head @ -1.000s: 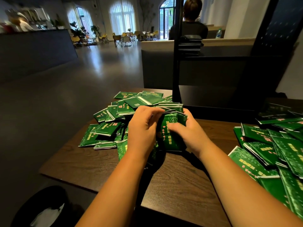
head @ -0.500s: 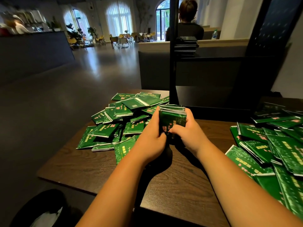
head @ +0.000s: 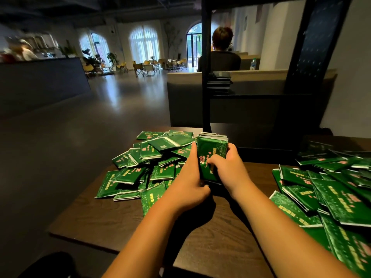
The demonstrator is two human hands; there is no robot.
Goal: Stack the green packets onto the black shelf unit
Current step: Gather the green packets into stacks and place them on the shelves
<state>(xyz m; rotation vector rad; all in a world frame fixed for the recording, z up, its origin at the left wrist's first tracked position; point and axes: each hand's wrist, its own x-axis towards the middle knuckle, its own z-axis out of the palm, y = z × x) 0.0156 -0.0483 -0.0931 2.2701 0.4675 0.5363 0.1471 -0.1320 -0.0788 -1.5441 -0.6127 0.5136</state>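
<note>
An upright bundle of green packets [head: 210,153] stands on edge between my hands, in front of the black shelf unit [head: 206,77]. My right hand [head: 226,167] grips the bundle, thumb across its front face and fingers round its right side. My left hand [head: 190,181] lies with straight fingers against the bundle's left side. A dark stack of packets [head: 220,81] sits on the shelf's middle board. Loose green packets lie in a pile on the left [head: 144,167] and another pile on the right [head: 331,193].
The dark wooden table [head: 120,217] ends at its left and near edges. Behind the shelf stands a low partition wall [head: 261,81], with a seated person [head: 222,55] beyond it. A dark floor [head: 80,117] stretches away to the left.
The bundle was lifted from among the left pile, squared upright and moved toward the shelf. My left hand has gone from gripping it to lying straight along its side. The view tilted up.
</note>
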